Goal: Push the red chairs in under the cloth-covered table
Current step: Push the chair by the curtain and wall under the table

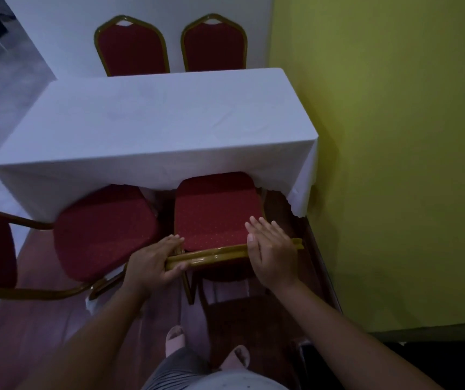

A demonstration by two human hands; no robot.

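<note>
A table under a white cloth (152, 119) stands ahead of me. A red chair with a gold frame (214, 209) sits at its near right side, the seat's front edge under the cloth hem. My left hand (152, 266) grips the left end of its gold top rail. My right hand (270, 249) lies flat over the rail's right end, fingers straight and pointing at the seat. A second red chair (102, 232) stands to the left, turned at an angle, its seat partly under the cloth. Two more red chairs (133, 49) (214, 43) stand at the far side.
A yellow-green wall (394, 136) runs close along the right of the table and chair. Reddish-brown floor (43, 319) lies below me, with my feet near the bottom centre. Pale floor shows at the far left.
</note>
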